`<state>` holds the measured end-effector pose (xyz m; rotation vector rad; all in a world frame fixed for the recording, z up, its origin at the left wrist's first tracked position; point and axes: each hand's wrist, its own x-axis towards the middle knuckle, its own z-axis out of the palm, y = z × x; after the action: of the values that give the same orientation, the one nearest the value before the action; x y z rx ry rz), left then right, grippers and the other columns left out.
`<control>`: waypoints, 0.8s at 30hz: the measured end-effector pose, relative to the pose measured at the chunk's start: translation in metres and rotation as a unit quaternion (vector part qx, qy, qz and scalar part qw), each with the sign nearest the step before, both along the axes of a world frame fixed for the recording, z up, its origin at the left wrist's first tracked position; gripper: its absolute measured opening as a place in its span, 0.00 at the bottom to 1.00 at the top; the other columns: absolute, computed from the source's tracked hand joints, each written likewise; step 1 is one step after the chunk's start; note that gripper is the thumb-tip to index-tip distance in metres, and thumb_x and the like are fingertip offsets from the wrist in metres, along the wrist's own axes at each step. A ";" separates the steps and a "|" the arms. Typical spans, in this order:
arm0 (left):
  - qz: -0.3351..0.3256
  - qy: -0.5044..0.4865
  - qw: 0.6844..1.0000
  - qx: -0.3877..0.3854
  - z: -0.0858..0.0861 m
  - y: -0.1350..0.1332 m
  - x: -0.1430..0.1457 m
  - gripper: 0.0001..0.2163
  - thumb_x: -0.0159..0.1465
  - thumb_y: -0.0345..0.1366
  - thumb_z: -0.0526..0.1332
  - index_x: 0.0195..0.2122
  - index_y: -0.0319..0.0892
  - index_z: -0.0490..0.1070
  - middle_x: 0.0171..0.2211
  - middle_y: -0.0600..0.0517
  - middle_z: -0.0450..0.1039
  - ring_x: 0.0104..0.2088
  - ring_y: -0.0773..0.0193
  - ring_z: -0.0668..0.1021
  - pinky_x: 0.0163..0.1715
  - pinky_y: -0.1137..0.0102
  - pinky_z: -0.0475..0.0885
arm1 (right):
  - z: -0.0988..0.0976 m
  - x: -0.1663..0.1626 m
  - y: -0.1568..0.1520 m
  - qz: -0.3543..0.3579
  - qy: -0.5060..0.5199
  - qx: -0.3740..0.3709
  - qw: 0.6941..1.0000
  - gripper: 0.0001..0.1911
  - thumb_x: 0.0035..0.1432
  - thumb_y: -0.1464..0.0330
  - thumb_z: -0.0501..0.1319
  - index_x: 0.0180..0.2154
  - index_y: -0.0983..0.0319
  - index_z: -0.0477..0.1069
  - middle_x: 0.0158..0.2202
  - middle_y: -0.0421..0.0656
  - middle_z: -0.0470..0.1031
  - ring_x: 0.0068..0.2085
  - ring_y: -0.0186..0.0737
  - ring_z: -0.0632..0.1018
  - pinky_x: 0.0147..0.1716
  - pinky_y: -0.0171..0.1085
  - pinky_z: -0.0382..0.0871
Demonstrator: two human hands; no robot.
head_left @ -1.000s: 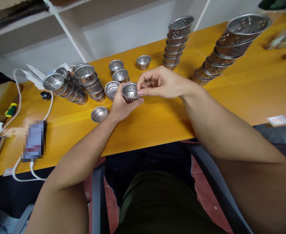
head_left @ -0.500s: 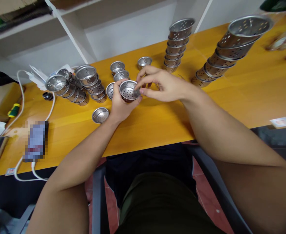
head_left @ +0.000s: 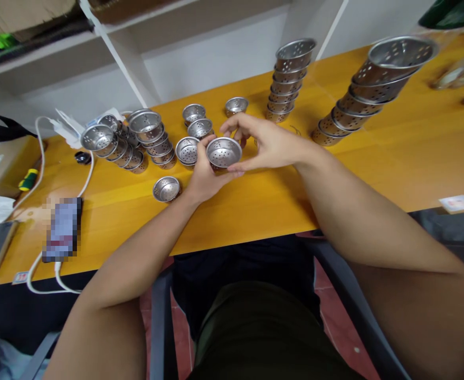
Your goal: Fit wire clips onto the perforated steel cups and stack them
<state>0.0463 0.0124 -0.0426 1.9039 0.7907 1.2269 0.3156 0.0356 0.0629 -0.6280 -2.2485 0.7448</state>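
Observation:
Both my hands hold one small perforated metal cup [head_left: 224, 152] just above the yellow table [head_left: 255, 200], its open mouth facing up. My left hand [head_left: 203, 177] cradles it from below and from the left, fingers curled around it. My right hand [head_left: 260, 143] grips its right rim, thumb underneath and fingers arched over the far side. Loose cups of the same kind lie close by: one [head_left: 187, 150] just left of the held cup, another [head_left: 166, 188] near my left wrist, more [head_left: 200, 127] behind.
Leaning stacks of cups [head_left: 136, 141] stand at the left; taller stacks rise at the back [head_left: 289, 79] and the right [head_left: 368, 87]. A phone [head_left: 62, 228] on a white cable [head_left: 37, 174] lies at the left. White shelving [head_left: 136, 53] stands behind the table.
The held cup has been turned from tilted toward me to mouth-up and shifted slightly right. My right fingers left its inside and now clasp the rim from the right.

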 end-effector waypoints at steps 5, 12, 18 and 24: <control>-0.054 0.094 0.994 -0.026 0.015 -0.017 0.003 0.34 0.81 0.54 0.81 0.77 0.50 0.69 0.75 0.37 0.80 0.73 0.42 0.89 0.76 0.41 0.89 | 0.003 0.016 0.012 -0.177 0.015 0.025 0.984 0.58 0.69 0.23 0.77 0.87 0.42 0.73 0.75 0.55 0.85 0.79 0.79 0.76 0.75 0.73 0.82; -0.137 0.187 0.970 0.065 0.045 -0.033 0.002 0.16 0.84 0.48 0.75 0.65 0.47 0.82 0.67 0.40 0.88 0.65 0.46 0.91 0.75 0.47 0.88 | -0.009 -0.001 0.024 -0.252 -0.024 0.051 0.966 0.64 0.62 0.22 0.79 0.89 0.38 0.72 0.75 0.53 0.84 0.82 0.79 0.75 0.76 0.72 0.82; -0.123 0.238 0.963 0.027 0.049 -0.036 0.003 0.17 0.82 0.47 0.77 0.65 0.47 0.83 0.67 0.39 0.89 0.67 0.41 0.91 0.77 0.41 0.87 | 0.001 -0.050 0.025 -0.117 -0.033 0.066 0.990 0.47 0.72 0.40 0.84 0.81 0.52 0.78 0.72 0.58 0.84 0.72 0.73 0.83 0.73 0.67 0.84; -0.136 0.247 0.959 0.012 0.050 -0.034 0.003 0.16 0.82 0.46 0.76 0.64 0.46 0.83 0.67 0.39 0.90 0.68 0.40 0.91 0.78 0.41 0.86 | 0.027 -0.102 0.026 -0.074 -0.158 0.089 0.981 0.32 0.72 0.51 0.86 0.68 0.55 0.83 0.74 0.56 0.82 0.75 0.73 0.81 0.78 0.66 0.78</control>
<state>0.0491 -0.0220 0.0077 2.2855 0.7282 0.5992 0.2137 0.0621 0.0900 -0.8623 -2.4865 0.3844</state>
